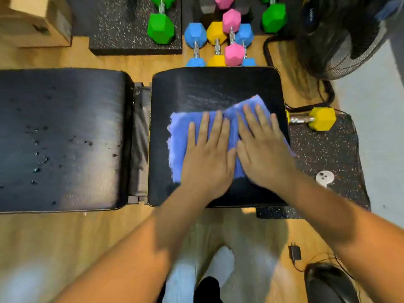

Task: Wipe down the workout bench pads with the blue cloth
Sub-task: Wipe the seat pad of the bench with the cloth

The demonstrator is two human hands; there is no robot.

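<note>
Cloth: blue cloth (pixel 181 136), soft, limp; lies near surface (pixel 218 84) front edge.
Hands: left hand (pixel 206 154) & right hand (pixel 262 149) flat, fingers spread, pressing, not gripping.
Hold: palms on middle.

You are standing over a black workout bench made of two pads. The smaller seat pad (pixel 214 84) is carrying the blue cloth (pixel 178 136), which is lying flat across its middle with your left hand (pixel 207 158) and right hand (pixel 265 154) pressing palm-down on it, side by side. The longer back pad (pixel 61 138) to the left is sitting apart across a hinge gap (pixel 138 138) and is bearing scattered droplets (pixel 41 159). The wooden floor (pixel 65 241) is supporting the bench.
</note>
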